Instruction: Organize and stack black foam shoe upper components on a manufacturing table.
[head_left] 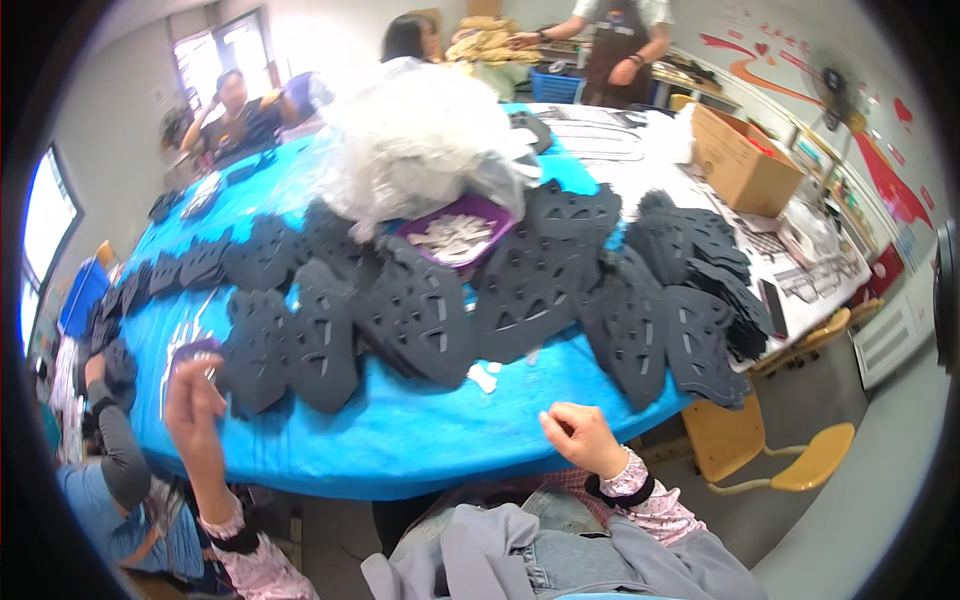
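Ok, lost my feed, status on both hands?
Left hand raised at the blue table edge, by black foam cutouts. Right hand curled, holding nothing visible.
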